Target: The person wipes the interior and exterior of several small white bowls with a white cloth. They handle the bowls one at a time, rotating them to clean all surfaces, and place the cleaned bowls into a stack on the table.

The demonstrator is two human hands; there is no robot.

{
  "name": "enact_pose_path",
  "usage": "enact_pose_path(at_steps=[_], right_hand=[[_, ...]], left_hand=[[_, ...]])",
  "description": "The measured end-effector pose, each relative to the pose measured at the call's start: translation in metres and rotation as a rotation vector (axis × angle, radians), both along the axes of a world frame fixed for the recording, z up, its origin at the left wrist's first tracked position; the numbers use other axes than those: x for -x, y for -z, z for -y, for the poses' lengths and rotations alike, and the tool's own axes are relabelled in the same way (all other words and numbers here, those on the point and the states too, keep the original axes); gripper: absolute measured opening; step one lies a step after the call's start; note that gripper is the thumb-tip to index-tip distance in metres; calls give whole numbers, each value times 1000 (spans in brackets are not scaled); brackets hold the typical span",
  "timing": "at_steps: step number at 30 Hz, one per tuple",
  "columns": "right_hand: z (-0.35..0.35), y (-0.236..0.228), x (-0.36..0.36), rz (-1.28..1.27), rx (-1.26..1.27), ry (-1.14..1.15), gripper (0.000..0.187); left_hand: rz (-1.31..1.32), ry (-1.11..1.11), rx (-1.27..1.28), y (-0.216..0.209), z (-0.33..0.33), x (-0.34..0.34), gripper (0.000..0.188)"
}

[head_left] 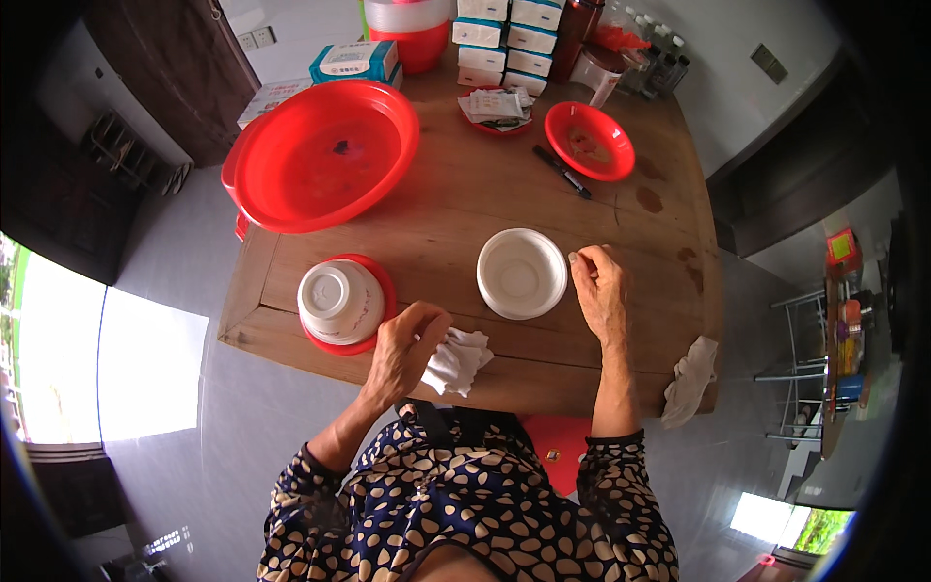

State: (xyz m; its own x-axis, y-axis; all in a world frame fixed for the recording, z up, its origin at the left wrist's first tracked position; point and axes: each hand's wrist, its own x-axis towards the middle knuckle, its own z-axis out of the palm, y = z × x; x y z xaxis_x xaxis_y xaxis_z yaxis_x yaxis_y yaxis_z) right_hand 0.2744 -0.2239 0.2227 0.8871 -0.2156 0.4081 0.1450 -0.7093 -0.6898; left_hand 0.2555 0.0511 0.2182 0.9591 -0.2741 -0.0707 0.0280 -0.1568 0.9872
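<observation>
Two white bowls are in front of you on the tabletop (446, 199), and they stand in different states. The overturned bowl (339, 303) sits foot up on a red dish (387, 291) whose rim shows around it, so that one looks set down and done with for now. The upright bowl (522, 275) rests directly on the wood, mouth up, with nothing visible inside; judging by how things lie, you are partway through, with this second one yet to be dealt with.

Your left hand (400, 349) is bent beside the overturned bowl, its fingers half curled over the near side of the dish. A crumpled white cloth (456, 363) lies right by it at the near edge; whether your fingers have hold of it, you cannot tell from this view. Your right hand (601, 296) is loosely curled, thumb and fingers drawn together just beside the rim of the upright bowl. No object shows in it, and whether the fingertips touch the rim is too close to call.

A second cloth (691, 381) hangs over the right edge, apart from both your hands. Farther back, the large red basin (325, 155) and the small red bowl (590, 143) stand well away from them.
</observation>
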Motion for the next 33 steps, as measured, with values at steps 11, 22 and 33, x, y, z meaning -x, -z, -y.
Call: enact_pose_path(at_steps=[11,22,33], right_hand=[[24,22,-25,-271,-85,-216,25],[17,2,-19,-218,-158,-212,18],[11,-24,-14,-158,-342,-307,13]], left_hand=[[7,-112,-181,11,63,-31,24],[38,-258,-257,4,72,-24,21],[46,-258,68,-15,60,-16,15]])
